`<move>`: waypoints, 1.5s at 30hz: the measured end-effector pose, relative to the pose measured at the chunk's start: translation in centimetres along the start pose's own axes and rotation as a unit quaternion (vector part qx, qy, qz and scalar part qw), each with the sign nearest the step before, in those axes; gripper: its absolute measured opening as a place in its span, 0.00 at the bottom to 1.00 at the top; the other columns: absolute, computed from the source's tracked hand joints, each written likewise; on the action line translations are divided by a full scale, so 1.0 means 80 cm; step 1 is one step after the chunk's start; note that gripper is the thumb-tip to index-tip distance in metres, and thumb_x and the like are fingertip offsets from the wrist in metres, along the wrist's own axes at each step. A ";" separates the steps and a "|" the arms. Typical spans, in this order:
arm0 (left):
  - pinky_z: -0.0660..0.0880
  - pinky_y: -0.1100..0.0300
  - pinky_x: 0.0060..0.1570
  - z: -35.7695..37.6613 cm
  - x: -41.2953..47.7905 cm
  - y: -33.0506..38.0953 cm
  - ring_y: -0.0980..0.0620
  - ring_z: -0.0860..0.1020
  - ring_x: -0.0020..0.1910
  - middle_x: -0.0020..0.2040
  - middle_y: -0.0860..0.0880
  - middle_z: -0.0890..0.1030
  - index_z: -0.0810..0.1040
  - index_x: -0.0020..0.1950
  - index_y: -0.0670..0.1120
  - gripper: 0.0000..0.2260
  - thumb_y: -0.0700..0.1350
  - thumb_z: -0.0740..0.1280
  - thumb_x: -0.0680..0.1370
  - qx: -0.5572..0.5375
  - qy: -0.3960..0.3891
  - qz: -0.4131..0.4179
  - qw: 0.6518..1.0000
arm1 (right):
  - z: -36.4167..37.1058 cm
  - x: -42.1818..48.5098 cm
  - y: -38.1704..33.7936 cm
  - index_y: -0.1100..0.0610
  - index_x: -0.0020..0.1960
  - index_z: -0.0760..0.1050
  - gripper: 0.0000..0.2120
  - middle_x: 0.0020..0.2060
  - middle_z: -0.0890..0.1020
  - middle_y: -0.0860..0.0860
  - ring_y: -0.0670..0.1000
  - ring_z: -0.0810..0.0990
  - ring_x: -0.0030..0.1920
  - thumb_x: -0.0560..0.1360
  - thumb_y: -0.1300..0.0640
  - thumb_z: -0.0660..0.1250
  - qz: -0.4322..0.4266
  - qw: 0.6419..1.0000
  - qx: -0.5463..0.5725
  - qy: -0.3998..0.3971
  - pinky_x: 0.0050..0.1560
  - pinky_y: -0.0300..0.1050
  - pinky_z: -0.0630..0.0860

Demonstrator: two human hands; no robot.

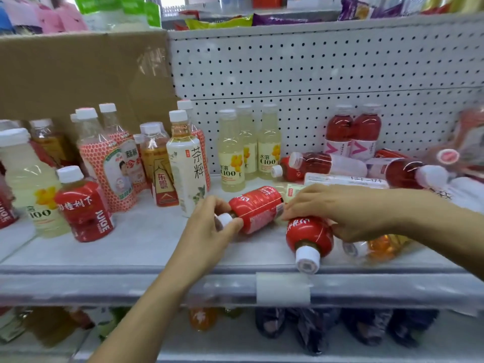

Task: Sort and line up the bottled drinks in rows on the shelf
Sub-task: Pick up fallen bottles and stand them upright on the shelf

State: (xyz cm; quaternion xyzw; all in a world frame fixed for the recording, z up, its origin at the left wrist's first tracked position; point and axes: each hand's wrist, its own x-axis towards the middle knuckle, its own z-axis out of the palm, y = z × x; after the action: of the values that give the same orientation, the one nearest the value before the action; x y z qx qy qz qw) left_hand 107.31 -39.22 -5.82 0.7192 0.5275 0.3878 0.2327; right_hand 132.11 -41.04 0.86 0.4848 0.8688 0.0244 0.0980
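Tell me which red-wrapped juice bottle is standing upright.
The upright red bottle at front left, beside the pale yellow bottle. The other two lie on their sides: the middle red bottle in the left hand, the front red bottle in the right hand.

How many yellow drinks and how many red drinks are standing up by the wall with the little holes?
Yellow drinks: 3
Red drinks: 2
Total: 5
A blurred reddish bottle at the far right is too unclear to count.
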 end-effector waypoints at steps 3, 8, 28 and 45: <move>0.66 0.68 0.38 -0.024 0.011 0.012 0.58 0.70 0.41 0.46 0.54 0.71 0.73 0.52 0.51 0.03 0.47 0.66 0.80 -0.015 0.042 0.021 0.999 | -0.002 0.008 -0.011 0.36 0.75 0.58 0.38 0.73 0.64 0.35 0.44 0.58 0.74 0.73 0.60 0.70 -0.008 0.997 -0.082 0.005 0.74 0.52 0.61; 0.77 0.57 0.51 -0.082 0.033 0.013 0.51 0.74 0.54 0.56 0.51 0.73 0.73 0.55 0.50 0.04 0.47 0.63 0.82 0.077 0.037 0.077 0.993 | 0.006 0.027 -0.022 0.37 0.71 0.60 0.37 0.67 0.70 0.37 0.44 0.65 0.67 0.67 0.43 0.74 -0.030 0.993 -0.110 0.041 0.67 0.45 0.63; 0.70 0.49 0.68 -0.104 0.035 -0.015 0.47 0.64 0.72 0.72 0.48 0.64 0.63 0.76 0.54 0.28 0.48 0.69 0.78 0.175 0.003 0.060 0.983 | 0.015 0.132 -0.097 0.50 0.66 0.67 0.34 0.52 0.79 0.45 0.43 0.79 0.52 0.66 0.52 0.80 0.124 0.822 0.530 0.169 0.57 0.44 0.75; 0.61 0.59 0.71 0.074 0.059 0.088 0.57 0.61 0.74 0.76 0.56 0.62 0.61 0.77 0.54 0.28 0.60 0.63 0.80 0.143 -0.155 0.154 0.965 | 0.005 -0.013 0.108 0.48 0.71 0.71 0.22 0.63 0.75 0.45 0.47 0.75 0.59 0.79 0.43 0.64 0.190 0.967 0.166 0.029 0.60 0.42 0.73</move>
State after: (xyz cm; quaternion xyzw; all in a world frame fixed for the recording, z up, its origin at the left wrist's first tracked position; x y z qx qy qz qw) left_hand 116.82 -36.67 -2.64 0.8689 0.4179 0.2234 0.1433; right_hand 139.96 -37.34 1.78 0.6493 0.7553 -0.0874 -0.0157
